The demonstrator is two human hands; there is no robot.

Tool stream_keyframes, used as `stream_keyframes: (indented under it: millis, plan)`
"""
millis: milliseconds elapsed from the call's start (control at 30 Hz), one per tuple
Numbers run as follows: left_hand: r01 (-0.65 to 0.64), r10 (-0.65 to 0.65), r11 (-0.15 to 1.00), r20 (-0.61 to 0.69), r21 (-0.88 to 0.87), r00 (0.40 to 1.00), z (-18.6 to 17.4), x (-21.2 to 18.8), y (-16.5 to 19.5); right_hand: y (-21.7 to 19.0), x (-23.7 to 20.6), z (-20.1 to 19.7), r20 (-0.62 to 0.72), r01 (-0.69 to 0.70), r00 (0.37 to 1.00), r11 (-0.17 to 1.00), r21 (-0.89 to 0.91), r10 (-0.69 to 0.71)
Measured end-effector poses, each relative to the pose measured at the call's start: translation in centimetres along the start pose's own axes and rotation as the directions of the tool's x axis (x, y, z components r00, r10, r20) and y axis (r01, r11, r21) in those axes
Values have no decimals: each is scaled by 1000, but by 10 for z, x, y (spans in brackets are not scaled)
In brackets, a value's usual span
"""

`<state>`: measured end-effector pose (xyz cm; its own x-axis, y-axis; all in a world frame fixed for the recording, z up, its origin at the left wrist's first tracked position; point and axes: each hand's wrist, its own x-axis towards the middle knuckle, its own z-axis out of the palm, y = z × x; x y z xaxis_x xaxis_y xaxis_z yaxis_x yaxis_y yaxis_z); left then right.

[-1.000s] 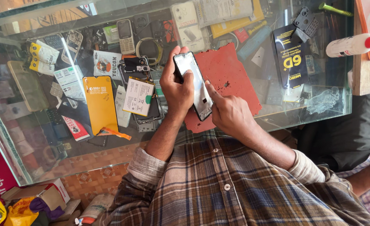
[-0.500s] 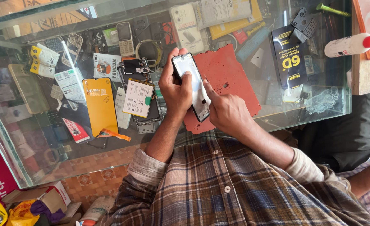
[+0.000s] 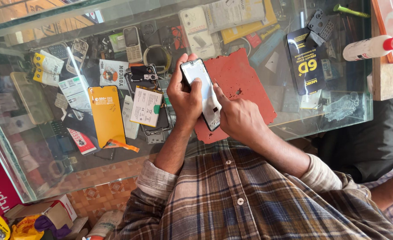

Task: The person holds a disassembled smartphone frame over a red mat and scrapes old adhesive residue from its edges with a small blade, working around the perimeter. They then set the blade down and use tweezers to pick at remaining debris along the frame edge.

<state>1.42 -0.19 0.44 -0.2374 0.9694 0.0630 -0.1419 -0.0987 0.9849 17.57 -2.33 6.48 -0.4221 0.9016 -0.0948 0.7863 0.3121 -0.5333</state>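
Phone frame (image 3: 201, 91) gripped by left hand (image 3: 185, 95), right hand (image 3: 238, 118) pressing it

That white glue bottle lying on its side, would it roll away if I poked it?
Probably a little. The white glue bottle looks round and lies flat on the wooden block, so a push could roll it. It seems like light plastic, unlikely to break.
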Motion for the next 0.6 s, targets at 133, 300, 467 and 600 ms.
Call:
stream_keyframes:
  millis: [133,300,467,600]
  plan:
    - [6,-6,1000,-8,-28,1000,1,-1,1,0,5,-2,21,3,1000,1000,-28,-3]
    - [-11,11,1000,7,-20,1000,-1,1,3,2,6,-6,100,-44,994,996,-79,52]
    - [13,-13,1000,6,-21,1000,-3,0,0,8,6,-2,10,12,1000,999,35,-13]
    - [19,-20,995,-11,-100,1000,0,1,-4,7,6,6,-60,34,998,999,38,-31]
